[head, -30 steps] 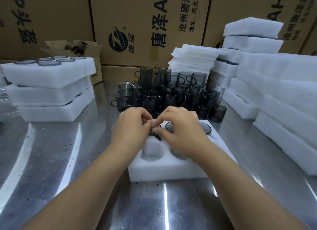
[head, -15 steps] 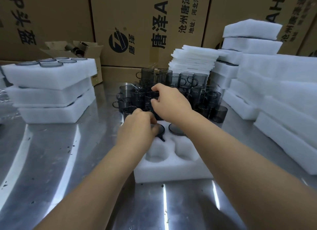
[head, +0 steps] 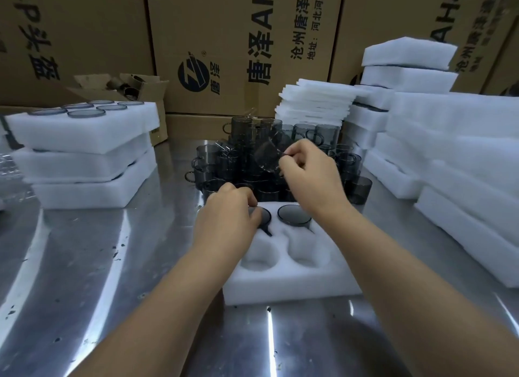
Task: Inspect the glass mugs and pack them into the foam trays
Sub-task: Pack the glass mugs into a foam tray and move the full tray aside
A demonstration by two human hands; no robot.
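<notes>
A steel surface (head: 84, 264) fills the lower frame, streaked with glare and specked with dark crumbs. At centre lies a foam tray (head: 280, 286) with two near pockets bare and two far pockets filled. The left grip (head: 227, 216) lies over the left mug (head: 264, 216) in the far left pocket, fingers curled down on its rim; whether it clasps the glass cannot be told. The right mug (head: 293, 214) sits in the far right pocket. Above the tray the right grip (head: 311, 177) pinches a held mug (head: 268, 157) by its handle, the glass tilted and blurred, in front of a pile of smoky mugs (head: 213, 163) crowded behind the tray. At left stands a stack of packed trays (head: 84, 140), mug rims showing in the top one. At right rise empty trays (head: 463, 157), with foam sheets (head: 314, 101) at upper centre. Printed cartons (head: 224, 39) wall the back, and a small open box (head: 134, 87) sits at upper left.
</notes>
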